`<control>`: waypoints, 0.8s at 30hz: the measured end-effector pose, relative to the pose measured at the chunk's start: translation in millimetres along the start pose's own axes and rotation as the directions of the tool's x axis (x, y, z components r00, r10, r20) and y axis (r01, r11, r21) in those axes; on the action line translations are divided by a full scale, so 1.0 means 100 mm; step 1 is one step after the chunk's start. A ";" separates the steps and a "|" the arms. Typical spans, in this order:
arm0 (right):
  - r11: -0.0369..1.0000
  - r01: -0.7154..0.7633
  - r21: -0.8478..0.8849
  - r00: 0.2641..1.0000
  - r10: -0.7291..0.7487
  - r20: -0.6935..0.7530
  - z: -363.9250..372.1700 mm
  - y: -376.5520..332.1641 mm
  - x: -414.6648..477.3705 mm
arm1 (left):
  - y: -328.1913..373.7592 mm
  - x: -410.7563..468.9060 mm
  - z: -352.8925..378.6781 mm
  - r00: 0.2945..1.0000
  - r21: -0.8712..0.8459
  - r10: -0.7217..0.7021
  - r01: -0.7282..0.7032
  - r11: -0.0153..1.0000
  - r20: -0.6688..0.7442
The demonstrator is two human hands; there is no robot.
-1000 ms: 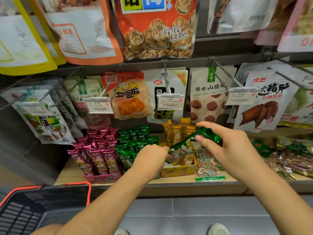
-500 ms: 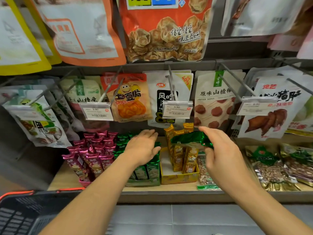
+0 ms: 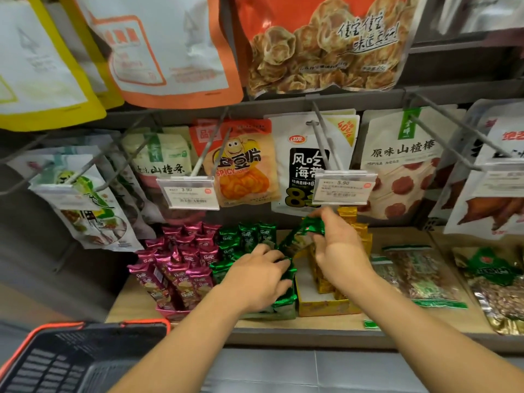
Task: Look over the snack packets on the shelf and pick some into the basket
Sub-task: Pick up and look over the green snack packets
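My right hand pinches a small green snack packet by its top end, holding it tilted over the gap between the green and yellow display boxes. My left hand lies on the upright green packets in their box, fingers curled over the front ones beside the held packet's lower end. Pink packets stand in a box to the left, yellow packets in a box to the right. The black basket with an orange rim sits at the lower left, below the shelf edge.
Larger bags hang on metal pegs above, with price tags jutting toward me. Flat nut bags lie on the wooden shelf to the right. Grey tiled floor shows below.
My right hand carried the green packet left and down toward the green box. My left hand slid right across the green packets to meet it. The view moved closer to the shelf.
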State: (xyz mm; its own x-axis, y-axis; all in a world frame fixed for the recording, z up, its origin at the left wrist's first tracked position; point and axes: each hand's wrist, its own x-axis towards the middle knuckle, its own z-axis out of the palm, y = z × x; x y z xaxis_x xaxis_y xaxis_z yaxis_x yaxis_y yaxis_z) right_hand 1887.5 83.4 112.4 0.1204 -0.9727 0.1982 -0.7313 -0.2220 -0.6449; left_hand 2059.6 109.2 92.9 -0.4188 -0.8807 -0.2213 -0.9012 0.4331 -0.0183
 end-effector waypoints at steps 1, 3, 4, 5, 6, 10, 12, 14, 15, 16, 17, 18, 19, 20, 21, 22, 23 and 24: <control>0.999 -0.021 -0.026 0.999 0.021 0.024 0.06 -0.01 0.04 | -0.01 -0.02 0.03 1.000 0.005 0.005 -0.005 1.000 -0.026; 0.997 -0.036 -0.067 0.997 0.041 0.073 0.16 -0.01 0.10 | -0.01 -0.05 0.07 0.998 0.003 0.013 -0.013 1.000 -0.069; 0.997 -0.027 -0.074 0.996 0.033 0.087 0.21 -0.01 0.12 | -0.01 -0.06 0.09 0.997 0.003 0.016 -0.016 1.000 -0.081; 0.998 -0.013 -0.069 0.996 0.019 0.091 0.25 0.00 0.13 | -0.02 -0.07 0.10 0.996 0.003 0.018 -0.017 1.000 -0.087; 0.998 0.003 -0.055 0.996 0.002 0.090 0.29 0.01 0.14 | -0.02 -0.07 0.11 0.996 0.001 0.019 -0.019 1.000 -0.087; 0.993 0.040 -0.112 0.975 -0.015 0.222 0.49 0.14 0.22 | -0.04 -0.07 0.13 0.996 -0.055 0.019 -0.024 0.998 -0.088; 0.984 0.073 -0.165 0.931 -0.008 0.365 0.55 0.21 0.26 | -0.05 -0.06 0.12 0.995 -0.132 0.007 -0.021 0.991 -0.104; 0.979 0.086 -0.183 0.883 0.010 0.470 0.57 0.25 0.29 | -0.07 -0.05 0.10 0.989 -0.204 -0.016 -0.014 0.979 -0.144; 0.978 0.077 -0.195 0.862 0.033 0.506 0.58 0.26 0.31 | -0.08 -0.05 0.09 0.984 -0.226 -0.026 -0.014 0.974 -0.175; 0.973 0.068 -0.221 0.839 0.064 0.540 0.59 0.27 0.33 | -0.10 -0.06 0.07 0.977 -0.242 -0.034 -0.018 0.970 -0.208; 0.965 0.058 -0.255 0.809 0.105 0.579 0.60 0.28 0.34 | -0.11 -0.08 0.05 0.970 -0.254 -0.042 -0.021 0.967 -0.238; 0.961 0.045 -0.273 0.778 0.138 0.613 0.62 0.29 0.34 | -0.13 -0.10 0.03 0.963 -0.264 -0.056 -0.016 0.964 -0.263; 0.968 0.013 -0.250 0.760 0.153 0.631 0.65 0.29 0.33 | -0.16 -0.12 0.00 0.954 -0.272 -0.079 -0.003 0.962 -0.288; 0.984 -0.043 -0.176 0.771 0.144 0.620 0.67 0.29 0.32 | -0.20 -0.15 -0.03 0.943 -0.276 -0.109 0.019 0.961 -0.314; 0.990 -0.121 -0.066 0.814 0.137 0.565 0.68 0.29 0.30 | -0.24 -0.18 -0.06 0.931 -0.278 -0.144 0.048 0.959 -0.336; 0.981 -0.184 0.056 0.879 0.139 0.456 0.67 0.29 0.27 | -0.29 -0.22 -0.08 0.920 -0.286 -0.178 0.077 0.955 -0.348; 0.968 -0.204 0.148 0.938 0.150 0.312 0.66 0.28 0.23 | -0.34 -0.26 -0.10 0.915 -0.296 -0.206 0.101 0.950 -0.348; 0.966 -0.175 0.190 0.976 0.146 0.159 0.62 0.27 0.18 | -0.39 -0.30 -0.11 0.916 -0.300 -0.221 0.118 0.946 -0.335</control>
State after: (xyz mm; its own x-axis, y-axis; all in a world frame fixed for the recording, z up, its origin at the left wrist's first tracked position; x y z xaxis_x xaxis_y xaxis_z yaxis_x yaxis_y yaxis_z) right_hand 1911.8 55.8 52.8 0.1180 -0.9929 -0.0178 -0.6003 -0.0571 -0.7977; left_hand 2105.9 116.8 110.8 -0.2223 -0.9666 0.1278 -0.9360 0.2483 0.2495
